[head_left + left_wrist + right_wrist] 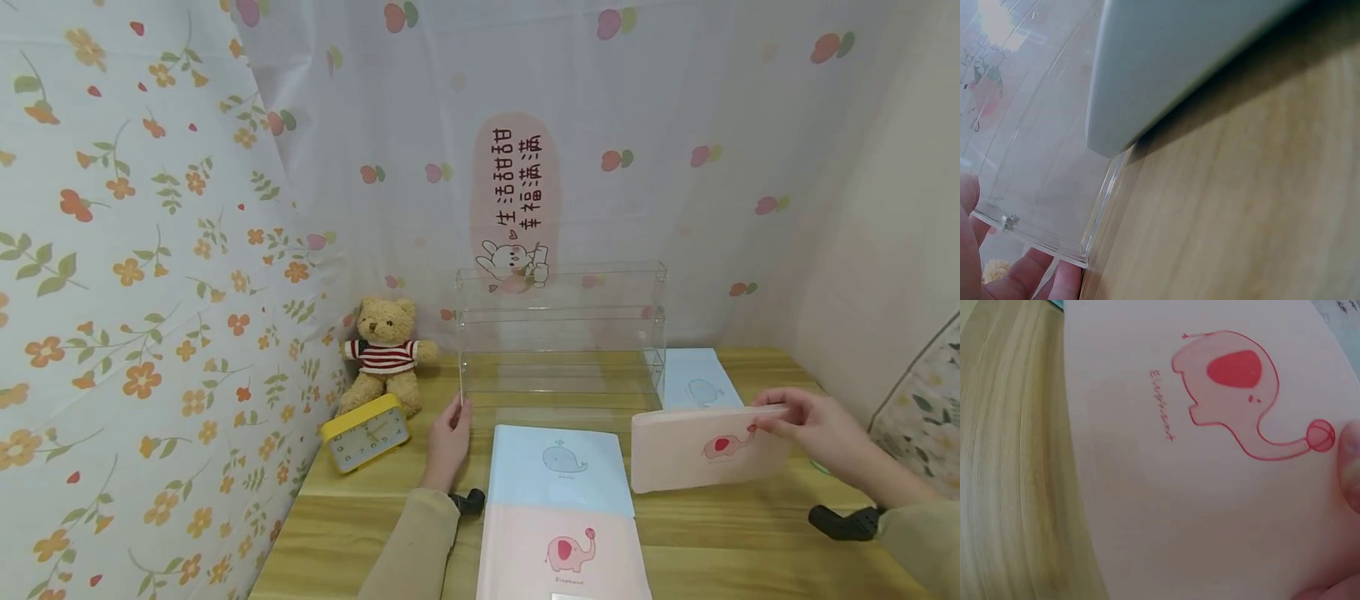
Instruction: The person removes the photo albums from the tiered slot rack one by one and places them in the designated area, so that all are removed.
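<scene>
My left hand (448,446) grips the lower left side panel of a clear acrylic tiered rack (558,371). In the left wrist view its fingers (1025,275) wrap behind the transparent panel, with the thumb in front. My right hand (813,429) pinches the right end of a pink notebook (686,454) with a red elephant on its cover, held tilted over the table. The right wrist view shows that cover (1166,506) up close, the thumb beside the elephant's ball. Between the hands lie a blue whale notebook (525,467) and another pink elephant notebook (517,558).
Another blue notebook (678,375) lies behind the right hand, beside the rack. A teddy bear (386,354) in a striped shirt sits at the back left, a yellow clock (367,433) before it. Patterned curtains (150,292) enclose the wooden table (360,525).
</scene>
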`<control>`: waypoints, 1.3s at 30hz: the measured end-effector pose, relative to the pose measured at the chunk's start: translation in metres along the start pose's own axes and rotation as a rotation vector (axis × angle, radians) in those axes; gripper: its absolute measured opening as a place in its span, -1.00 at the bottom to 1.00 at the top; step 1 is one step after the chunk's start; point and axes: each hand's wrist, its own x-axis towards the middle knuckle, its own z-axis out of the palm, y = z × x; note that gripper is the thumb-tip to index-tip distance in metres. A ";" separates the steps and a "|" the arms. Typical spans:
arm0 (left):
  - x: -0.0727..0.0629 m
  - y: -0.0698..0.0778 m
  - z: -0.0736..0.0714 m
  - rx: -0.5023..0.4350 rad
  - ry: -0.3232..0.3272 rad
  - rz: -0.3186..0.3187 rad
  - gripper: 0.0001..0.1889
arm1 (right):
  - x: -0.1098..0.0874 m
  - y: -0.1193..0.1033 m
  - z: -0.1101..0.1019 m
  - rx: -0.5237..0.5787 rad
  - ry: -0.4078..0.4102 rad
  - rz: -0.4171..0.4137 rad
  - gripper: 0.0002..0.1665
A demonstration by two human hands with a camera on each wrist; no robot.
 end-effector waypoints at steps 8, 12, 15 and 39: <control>0.000 -0.002 0.000 0.015 -0.001 -0.005 -0.48 | -0.005 0.019 -0.003 0.027 -0.047 0.053 -0.60; -0.002 -0.001 0.001 0.012 -0.004 -0.006 -0.49 | -0.005 0.028 -0.002 0.046 -0.062 0.049 -0.60; -0.002 -0.001 0.001 0.015 -0.002 -0.010 -0.49 | -0.003 0.033 -0.004 0.027 -0.078 0.045 -0.57; 0.003 -0.006 0.001 0.012 0.008 0.010 -0.53 | 0.004 0.047 0.006 -0.039 -0.161 -0.022 -0.59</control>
